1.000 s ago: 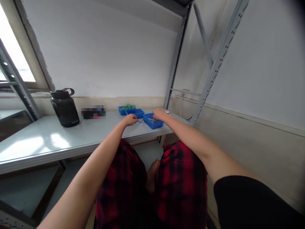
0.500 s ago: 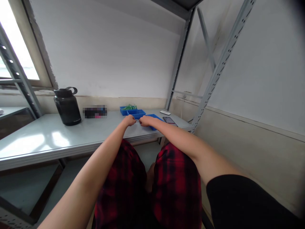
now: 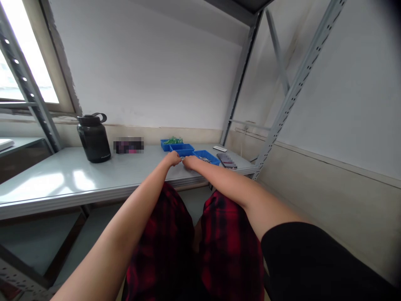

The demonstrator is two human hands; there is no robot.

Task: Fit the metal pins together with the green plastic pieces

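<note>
Close together above the front of the table, my left hand (image 3: 172, 159) and my right hand (image 3: 189, 162) both have their fingers closed. A small silvery piece (image 3: 182, 158) shows between the fingertips; its kind is too small to tell, and my fingers cover most of it. Just behind the hands is a blue tray (image 3: 182, 146). To the right, partly behind my right wrist, another blue tray (image 3: 216, 162) holds several thin silvery metal pieces (image 3: 205, 159). Green pieces (image 3: 173, 140) fill a third blue tray (image 3: 163, 146) at the back.
A large black bottle (image 3: 94, 140) stands on the left of the table (image 3: 125, 171). A blurred-out dark item (image 3: 128, 145) lies near the wall. At the right are a phone (image 3: 227, 160) and a flat white object (image 3: 219, 148). Metal shelf posts (image 3: 241, 79) rise at the right corner.
The view has shifted slightly, so the table things sit a little further right. My hands have drawn slightly closer together, and less of the silvery piece shows. More of the right tray is visible.
</note>
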